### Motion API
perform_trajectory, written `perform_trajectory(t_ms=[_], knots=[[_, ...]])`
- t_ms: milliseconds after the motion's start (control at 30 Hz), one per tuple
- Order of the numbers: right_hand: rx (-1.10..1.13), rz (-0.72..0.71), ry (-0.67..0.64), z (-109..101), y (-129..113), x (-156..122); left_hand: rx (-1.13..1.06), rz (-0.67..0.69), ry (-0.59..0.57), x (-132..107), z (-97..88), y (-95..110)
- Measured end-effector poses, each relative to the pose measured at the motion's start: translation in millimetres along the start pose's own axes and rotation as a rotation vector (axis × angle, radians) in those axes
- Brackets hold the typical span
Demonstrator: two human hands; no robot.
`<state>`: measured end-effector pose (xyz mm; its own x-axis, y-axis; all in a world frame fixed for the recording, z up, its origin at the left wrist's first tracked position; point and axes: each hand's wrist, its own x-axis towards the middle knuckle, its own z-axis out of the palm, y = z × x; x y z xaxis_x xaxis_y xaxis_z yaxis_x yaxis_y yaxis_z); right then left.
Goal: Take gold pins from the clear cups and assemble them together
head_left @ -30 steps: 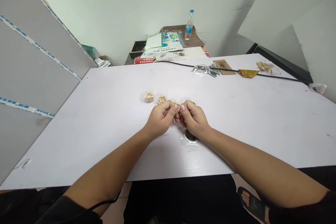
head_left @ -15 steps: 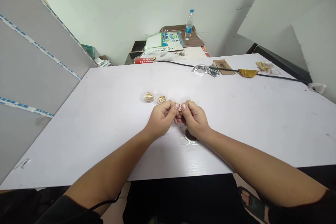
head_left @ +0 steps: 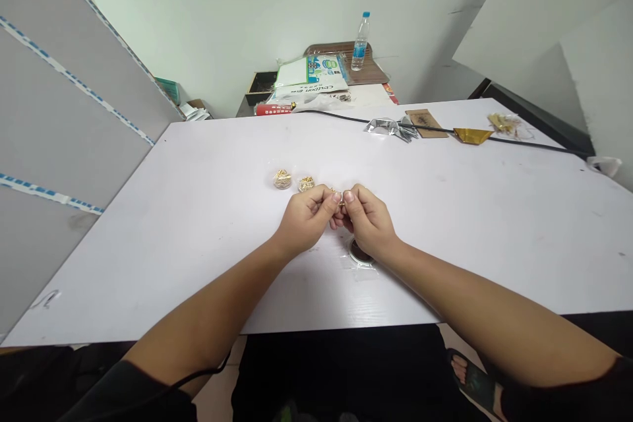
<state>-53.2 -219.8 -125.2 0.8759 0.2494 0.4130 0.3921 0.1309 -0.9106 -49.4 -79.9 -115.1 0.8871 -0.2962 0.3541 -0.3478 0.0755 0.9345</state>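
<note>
Above the middle of the white table, my left hand (head_left: 311,214) and my right hand (head_left: 366,216) meet with thumbs and fingertips pinched close together. A tiny gold-coloured piece (head_left: 341,203) shows between the fingertips; its kind is too small to make out. Just beyond my left hand stands a small clear container of gold pieces (head_left: 306,183), partly covered by the hand. Another such container (head_left: 282,178) is to its left. Below my right hand lies a round dark disc with a white rim (head_left: 360,252) on clear film, partly hidden by the wrist.
Along the table's (head_left: 208,198) far edge runs a black cable (head_left: 341,118). Near it lie silver packets (head_left: 390,128), a brown card (head_left: 426,122), a gold packet (head_left: 472,136) and a bag of gold bits (head_left: 504,124). Behind stands a water bottle (head_left: 361,43). A grey partition (head_left: 64,99) borders the left.
The view has shifted slightly. Both hands stay pinched together in nearly the same place, with only a small movement at the fingertips.
</note>
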Motion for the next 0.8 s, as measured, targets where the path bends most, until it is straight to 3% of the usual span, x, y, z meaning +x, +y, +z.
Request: perform_trajectory(t_ms=[500,800], knots=[[-0.062,-0.002,0.001,-1.5,-3.9,1.4,0.062,-0.037,-0.006,-1.8,-2.5,1.9],[0.002,0.084,-0.051,-2.9,-5.6,2.7,0.142,0.004,-0.004,-1.0,-4.3,3.0]])
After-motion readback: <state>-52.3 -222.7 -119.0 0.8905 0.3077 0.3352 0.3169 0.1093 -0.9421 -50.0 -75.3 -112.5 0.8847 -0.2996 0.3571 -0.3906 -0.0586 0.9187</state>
